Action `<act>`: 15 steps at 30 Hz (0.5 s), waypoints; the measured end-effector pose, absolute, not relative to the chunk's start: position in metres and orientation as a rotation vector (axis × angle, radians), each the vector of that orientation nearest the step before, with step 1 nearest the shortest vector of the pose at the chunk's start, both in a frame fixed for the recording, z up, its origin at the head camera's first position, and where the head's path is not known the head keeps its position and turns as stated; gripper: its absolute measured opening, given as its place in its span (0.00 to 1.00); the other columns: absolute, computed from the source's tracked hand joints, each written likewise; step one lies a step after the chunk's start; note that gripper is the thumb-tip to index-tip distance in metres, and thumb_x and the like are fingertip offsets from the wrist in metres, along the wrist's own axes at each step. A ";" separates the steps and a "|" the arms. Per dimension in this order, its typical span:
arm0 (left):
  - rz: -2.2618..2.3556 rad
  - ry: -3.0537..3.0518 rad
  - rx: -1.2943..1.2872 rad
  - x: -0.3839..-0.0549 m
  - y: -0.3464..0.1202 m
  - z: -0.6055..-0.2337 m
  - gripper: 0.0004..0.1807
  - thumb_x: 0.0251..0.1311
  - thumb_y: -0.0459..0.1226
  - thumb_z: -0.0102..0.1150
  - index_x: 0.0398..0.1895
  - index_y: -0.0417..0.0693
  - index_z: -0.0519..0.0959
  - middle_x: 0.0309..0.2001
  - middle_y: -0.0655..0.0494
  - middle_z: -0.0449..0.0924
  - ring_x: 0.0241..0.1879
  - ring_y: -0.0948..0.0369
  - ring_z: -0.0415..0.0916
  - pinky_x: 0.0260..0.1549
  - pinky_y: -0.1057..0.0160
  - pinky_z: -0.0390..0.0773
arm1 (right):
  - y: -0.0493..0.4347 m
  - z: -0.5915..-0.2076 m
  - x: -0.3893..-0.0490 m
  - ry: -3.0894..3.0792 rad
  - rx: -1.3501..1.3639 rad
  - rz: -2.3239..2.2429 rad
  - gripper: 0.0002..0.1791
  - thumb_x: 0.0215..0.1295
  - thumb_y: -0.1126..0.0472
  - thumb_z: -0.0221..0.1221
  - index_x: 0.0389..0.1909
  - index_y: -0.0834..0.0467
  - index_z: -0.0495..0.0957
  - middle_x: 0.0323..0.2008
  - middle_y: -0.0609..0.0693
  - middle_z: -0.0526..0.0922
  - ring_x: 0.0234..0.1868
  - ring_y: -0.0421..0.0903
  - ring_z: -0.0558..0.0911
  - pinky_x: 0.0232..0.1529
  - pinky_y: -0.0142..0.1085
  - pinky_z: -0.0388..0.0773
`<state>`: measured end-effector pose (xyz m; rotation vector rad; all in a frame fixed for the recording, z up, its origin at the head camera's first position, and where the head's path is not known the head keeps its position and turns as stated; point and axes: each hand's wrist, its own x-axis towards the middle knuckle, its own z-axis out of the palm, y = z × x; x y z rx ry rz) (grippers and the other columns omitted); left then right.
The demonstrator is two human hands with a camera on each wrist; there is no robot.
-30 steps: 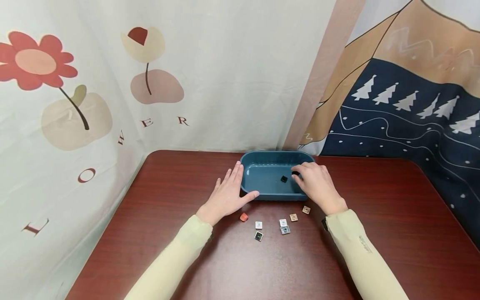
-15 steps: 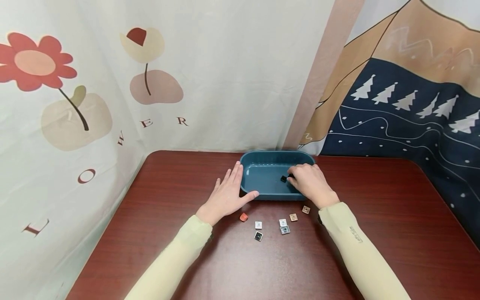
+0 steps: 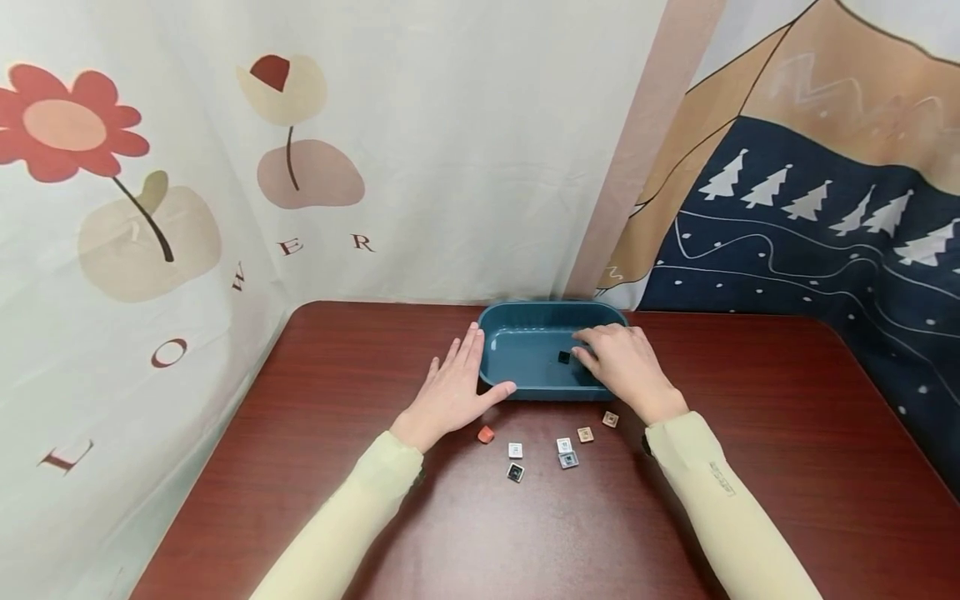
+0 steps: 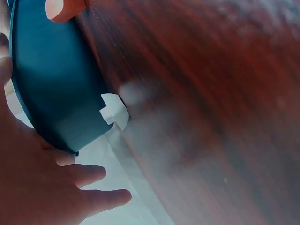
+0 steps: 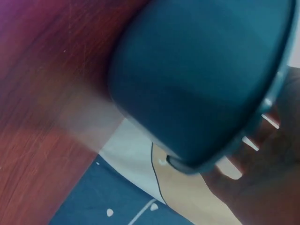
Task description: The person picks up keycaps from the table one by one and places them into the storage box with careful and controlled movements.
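Observation:
A blue oval-ended tray (image 3: 525,392) stands at the table's back edge. My left hand (image 3: 446,400) has its fingers straight along the tray's left end, with the thumb over the front rim. Over the tray's right part is my right hand (image 3: 626,367), thumb and index finger apart and no object showing between them. One small black keycap (image 3: 564,357) lies on the tray floor just left of those fingertips. What lies under the right hand is hidden. In the right wrist view the tray wall (image 5: 187,84) blocks the fingertips.
Several keycaps lie in front of the tray: an orange one (image 3: 486,434), a white one (image 3: 515,451), a black one (image 3: 515,472), a grey-blue one (image 3: 568,459) touching another white one (image 3: 564,445), and two tan ones. Printed curtains hang behind the table (image 3: 360,358).
My right hand went left and down inside the tray with a black keycap, then drew slightly back with its fingertips parted. That keycap no longer shows between them. My left hand stayed put.

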<state>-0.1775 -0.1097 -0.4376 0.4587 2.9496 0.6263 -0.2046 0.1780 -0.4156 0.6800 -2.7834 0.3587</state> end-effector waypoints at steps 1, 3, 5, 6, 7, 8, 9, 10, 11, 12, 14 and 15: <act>0.619 2.950 0.454 -0.177 -0.110 -0.437 0.59 0.66 0.72 0.50 0.85 0.48 0.40 0.85 0.57 0.33 0.81 0.45 0.44 0.72 0.32 0.49 | 0.179 -0.414 -0.201 -2.771 0.668 0.367 0.16 0.71 0.55 0.66 0.55 0.58 0.87 0.48 0.55 0.89 0.52 0.56 0.85 0.50 0.55 0.77; 0.615 2.949 0.453 -0.177 -0.110 -0.437 0.59 0.66 0.72 0.49 0.85 0.48 0.39 0.85 0.56 0.33 0.81 0.45 0.44 0.72 0.31 0.50 | 0.181 -0.412 -0.193 -2.741 0.650 0.385 0.16 0.72 0.55 0.65 0.55 0.57 0.86 0.49 0.54 0.89 0.55 0.56 0.83 0.53 0.57 0.75; 0.611 2.946 0.454 -0.176 -0.110 -0.436 0.59 0.65 0.72 0.48 0.85 0.48 0.39 0.85 0.56 0.33 0.81 0.45 0.43 0.72 0.31 0.50 | 0.184 -0.410 -0.184 -2.708 0.643 0.396 0.16 0.72 0.55 0.65 0.56 0.57 0.86 0.50 0.55 0.88 0.57 0.57 0.82 0.54 0.58 0.74; 0.606 2.945 0.454 -0.176 -0.110 -0.436 0.59 0.65 0.73 0.48 0.85 0.48 0.39 0.85 0.56 0.32 0.81 0.45 0.43 0.72 0.31 0.50 | 0.185 -0.409 -0.180 -2.691 0.643 0.399 0.17 0.72 0.55 0.65 0.56 0.57 0.86 0.50 0.55 0.88 0.58 0.57 0.82 0.55 0.58 0.73; 0.608 2.942 0.455 -0.177 -0.109 -0.436 0.59 0.66 0.72 0.48 0.85 0.48 0.39 0.85 0.57 0.32 0.81 0.45 0.43 0.72 0.31 0.50 | 0.187 -0.408 -0.176 -2.679 0.644 0.401 0.17 0.71 0.55 0.65 0.56 0.57 0.86 0.51 0.55 0.87 0.58 0.57 0.82 0.55 0.58 0.73; 0.618 2.939 0.459 -0.177 -0.109 -0.436 0.59 0.66 0.72 0.49 0.85 0.48 0.39 0.85 0.56 0.33 0.81 0.44 0.43 0.72 0.31 0.49 | 0.189 -0.408 -0.172 -2.666 0.645 0.408 0.17 0.71 0.54 0.66 0.57 0.57 0.86 0.52 0.55 0.87 0.58 0.57 0.81 0.55 0.59 0.73; 0.618 2.936 0.459 -0.177 -0.109 -0.437 0.59 0.66 0.72 0.49 0.85 0.48 0.39 0.85 0.56 0.32 0.81 0.44 0.43 0.72 0.31 0.49 | 0.191 -0.407 -0.168 -2.652 0.650 0.411 0.18 0.70 0.54 0.66 0.57 0.57 0.85 0.53 0.55 0.87 0.58 0.57 0.81 0.56 0.59 0.73; 0.623 2.935 0.459 -0.177 -0.109 -0.437 0.59 0.66 0.71 0.50 0.85 0.48 0.39 0.85 0.56 0.33 0.81 0.44 0.43 0.72 0.31 0.49 | 0.193 -0.407 -0.164 -2.638 0.657 0.416 0.19 0.70 0.54 0.67 0.58 0.57 0.85 0.53 0.56 0.86 0.58 0.57 0.81 0.55 0.58 0.73; 0.626 2.935 0.458 -0.177 -0.109 -0.437 0.59 0.66 0.71 0.50 0.85 0.48 0.39 0.85 0.56 0.33 0.81 0.44 0.43 0.72 0.31 0.49 | 0.194 -0.406 -0.161 -2.625 0.665 0.418 0.20 0.69 0.54 0.67 0.58 0.57 0.85 0.54 0.56 0.86 0.58 0.58 0.81 0.55 0.59 0.73; 0.624 2.934 0.456 -0.178 -0.109 -0.438 0.59 0.66 0.72 0.49 0.85 0.48 0.39 0.85 0.57 0.33 0.81 0.44 0.43 0.72 0.31 0.49 | 0.196 -0.406 -0.158 -2.613 0.674 0.420 0.21 0.69 0.54 0.67 0.59 0.57 0.84 0.55 0.56 0.86 0.59 0.58 0.81 0.55 0.58 0.73; 0.620 2.934 0.459 -0.178 -0.109 -0.438 0.59 0.66 0.73 0.48 0.85 0.48 0.38 0.85 0.56 0.32 0.82 0.44 0.43 0.72 0.31 0.49 | 0.200 -0.406 -0.152 -2.585 0.693 0.421 0.22 0.68 0.53 0.68 0.59 0.57 0.84 0.56 0.56 0.85 0.59 0.58 0.81 0.55 0.58 0.73; 0.616 2.933 0.461 -0.179 -0.109 -0.438 0.60 0.65 0.73 0.47 0.85 0.49 0.38 0.85 0.57 0.32 0.82 0.44 0.42 0.72 0.31 0.49 | 0.202 -0.405 -0.149 -2.572 0.703 0.415 0.23 0.67 0.53 0.68 0.60 0.57 0.83 0.57 0.56 0.85 0.59 0.58 0.81 0.56 0.58 0.73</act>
